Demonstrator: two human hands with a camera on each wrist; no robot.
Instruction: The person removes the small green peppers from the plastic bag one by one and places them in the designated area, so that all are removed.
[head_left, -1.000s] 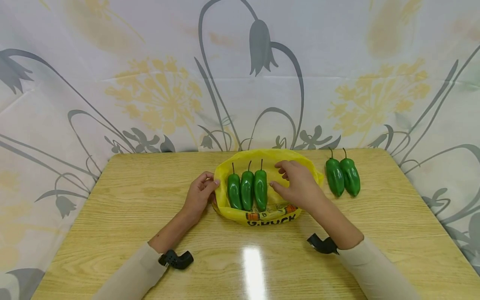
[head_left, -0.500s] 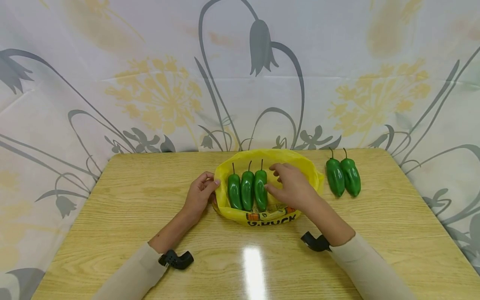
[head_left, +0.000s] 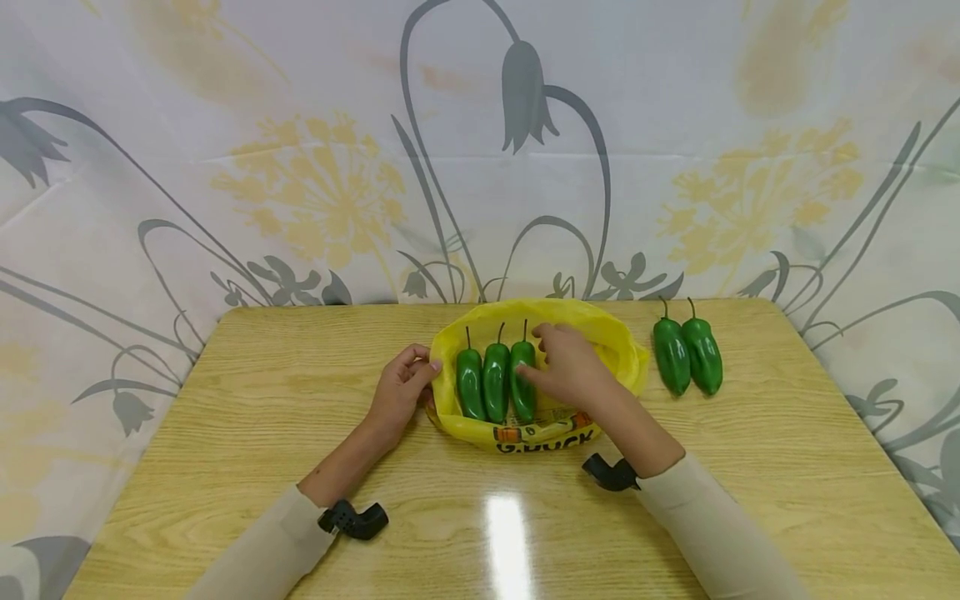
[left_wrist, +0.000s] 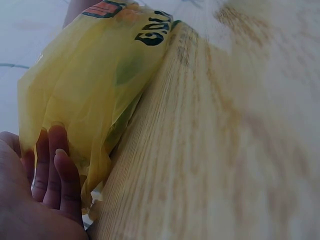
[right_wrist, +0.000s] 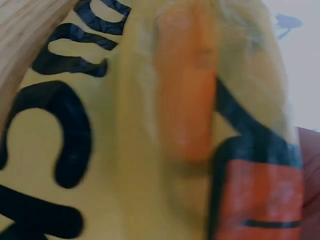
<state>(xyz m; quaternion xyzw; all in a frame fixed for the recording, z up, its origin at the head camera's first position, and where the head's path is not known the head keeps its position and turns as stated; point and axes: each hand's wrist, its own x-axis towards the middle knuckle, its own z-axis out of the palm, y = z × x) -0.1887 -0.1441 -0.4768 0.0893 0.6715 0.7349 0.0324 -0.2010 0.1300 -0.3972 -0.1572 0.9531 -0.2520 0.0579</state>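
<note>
A yellow plastic bag [head_left: 551, 310] lies on the table with its mouth spread wide. Inside it, three green peppers stand side by side: the left pepper [head_left: 470, 383], the middle pepper [head_left: 495, 382] and the right pepper [head_left: 522, 396]. My left hand [head_left: 400, 385] pinches the bag's left rim, thumb over the edge; the left wrist view shows the fingers [left_wrist: 55, 165] against the plastic. Over the bag's mouth, my right hand [head_left: 573, 367] has its thumb in front of the right pepper and its fingers apart from the thumb. The bag's printed side [right_wrist: 105, 150] hides most of that hand in the right wrist view.
Two more green peppers lie together on the wooden table [head_left: 300, 375] right of the bag, one pepper [head_left: 672, 357] touching the other pepper [head_left: 703, 357]. A patterned cloth [head_left: 480, 167] hangs behind the table's far edge.
My right hand has moved left across the bag's mouth, bringing its thumb over the right pepper. The left hand, the bag and the peppers have stayed in place.
</note>
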